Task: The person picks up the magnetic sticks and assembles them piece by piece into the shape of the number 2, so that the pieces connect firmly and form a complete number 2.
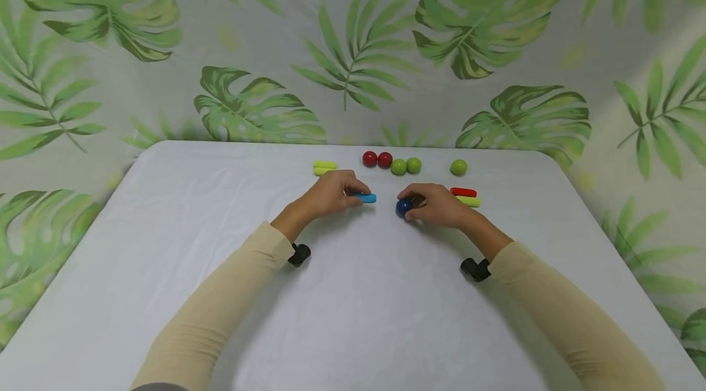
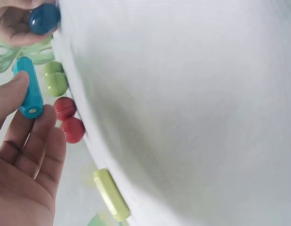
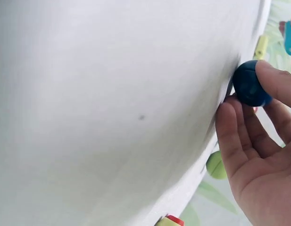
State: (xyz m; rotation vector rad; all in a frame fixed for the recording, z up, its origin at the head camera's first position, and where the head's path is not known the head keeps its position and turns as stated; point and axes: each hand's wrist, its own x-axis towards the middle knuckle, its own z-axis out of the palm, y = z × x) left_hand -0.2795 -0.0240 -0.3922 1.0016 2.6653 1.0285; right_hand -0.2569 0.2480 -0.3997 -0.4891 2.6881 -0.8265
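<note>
My left hand (image 1: 337, 190) pinches a light-blue ribbed stick (image 2: 29, 89) between thumb and fingers, over the middle of the table. Across a small gap to the right, my right hand (image 1: 436, 204) grips a dark-blue ball (image 3: 250, 84) with its thumb and fingers, close over the cloth. Behind the two hands sit two red balls (image 1: 377, 159) side by side, touching two green balls (image 1: 406, 166). Just beyond the left hand lie two yellow-green sticks (image 1: 325, 168). A red stick (image 1: 463, 192) and a yellow-green stick (image 1: 469, 201) lie together right behind the right hand.
A single green ball (image 1: 459, 167) stands near the back edge, right of the other balls. White cloth covers the table (image 1: 353, 317). A leaf-patterned curtain (image 1: 353, 41) hangs behind it. Each wrist carries a small black camera (image 1: 475, 269).
</note>
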